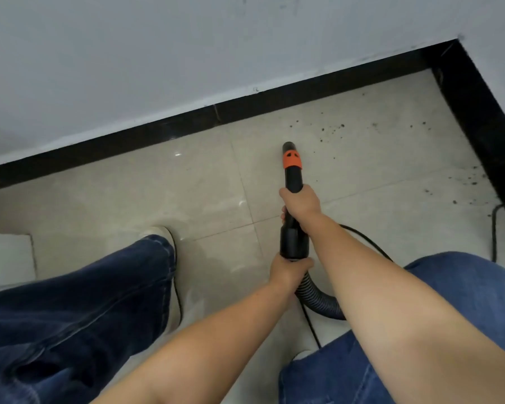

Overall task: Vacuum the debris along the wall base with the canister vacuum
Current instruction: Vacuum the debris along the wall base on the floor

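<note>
Bare forearms fill the lower part of the view, with the person's denim-clad legs on either side of them. At the far left a pale raised slab sits on the floor, and just right of it the left leg in dark jeans reaches forward to a light shoe planted on the beige floor tiles.

Moving right, the left hand curls round the lower end of the black nozzle tube, right where the ribbed hose joins it. The hose bends away to the right and disappears behind the right forearm. Higher up the same tube, the right hand wraps round it from above, fingers closed on the black barrel. Beyond that hand an orange collar rings the tube, and the black tip points toward the wall, at or just above the tile; I cannot tell whether it touches.

Right of the tip, dark debris is scattered over the tile, and more specks lie near the corner. A black baseboard runs along the foot of the grey wall and turns the corner at the right. A thin black cord loops on the floor at the right edge, above the right leg in lighter jeans.
</note>
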The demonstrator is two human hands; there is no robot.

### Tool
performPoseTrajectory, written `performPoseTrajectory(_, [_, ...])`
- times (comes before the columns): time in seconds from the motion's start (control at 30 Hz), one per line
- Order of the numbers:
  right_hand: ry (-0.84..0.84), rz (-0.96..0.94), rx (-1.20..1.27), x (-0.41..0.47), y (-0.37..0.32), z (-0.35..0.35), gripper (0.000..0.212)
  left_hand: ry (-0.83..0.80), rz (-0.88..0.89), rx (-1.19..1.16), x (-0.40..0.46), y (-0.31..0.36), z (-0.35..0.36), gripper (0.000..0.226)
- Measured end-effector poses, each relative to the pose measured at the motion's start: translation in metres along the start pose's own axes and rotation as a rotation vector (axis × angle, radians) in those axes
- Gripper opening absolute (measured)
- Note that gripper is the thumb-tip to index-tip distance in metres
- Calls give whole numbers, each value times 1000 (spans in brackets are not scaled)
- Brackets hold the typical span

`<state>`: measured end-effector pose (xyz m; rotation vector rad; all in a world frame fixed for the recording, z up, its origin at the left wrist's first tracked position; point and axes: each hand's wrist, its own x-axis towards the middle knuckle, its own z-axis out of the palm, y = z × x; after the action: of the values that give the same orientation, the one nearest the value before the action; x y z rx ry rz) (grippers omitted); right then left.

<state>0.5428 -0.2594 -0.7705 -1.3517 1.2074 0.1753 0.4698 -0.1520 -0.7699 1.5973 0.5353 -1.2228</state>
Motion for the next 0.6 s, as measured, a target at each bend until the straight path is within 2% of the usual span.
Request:
performPoseTrajectory(0.07, [24,20,52,-1,6,-10,21,-28,8,51,0,-1,0,35])
performPoseTrajectory(0.23, [-47,46,46,-30,36,-6,13,-11,-98,97,-17,-38,-5,37])
performPoseTrajectory(0.33, [30,56,72,-44,58,1,12,-5,-116,151,-19,-53,-20,34])
performPoseTrajectory(0.47, [164,73,154,-48,70,-7,12,-100,-85,231,-21,-53,-30,40])
performPoseTrajectory(0.6, [137,73,144,-57,74,-10,9,-106,-90,223,-31,-62,-27,40])
